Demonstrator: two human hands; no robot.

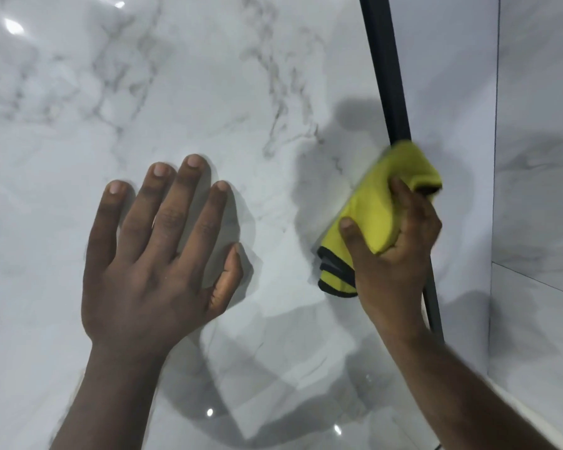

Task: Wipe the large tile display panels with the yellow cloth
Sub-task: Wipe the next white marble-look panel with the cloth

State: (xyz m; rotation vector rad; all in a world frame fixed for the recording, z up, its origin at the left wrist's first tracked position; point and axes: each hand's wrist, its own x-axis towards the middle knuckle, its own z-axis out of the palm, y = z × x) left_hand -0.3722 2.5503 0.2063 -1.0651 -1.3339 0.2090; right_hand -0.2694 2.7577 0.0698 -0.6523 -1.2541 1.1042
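Observation:
A glossy white marble-look tile panel (208, 92) with grey veins fills most of the view. My left hand (156, 254) lies flat against it, fingers straight and spread. My right hand (397, 254) grips a folded yellow cloth (371, 216) with a dark hem and holds it against the panel's right edge. The cloth's upper end is blurred and overlaps the black frame strip (384, 76) along that edge.
Right of the black strip stands another pale marble panel (452, 92). Further right, more tiled surfaces (540, 157) meet at a corner with visible joints. Ceiling lights and shadows of my arms reflect in the glossy surface.

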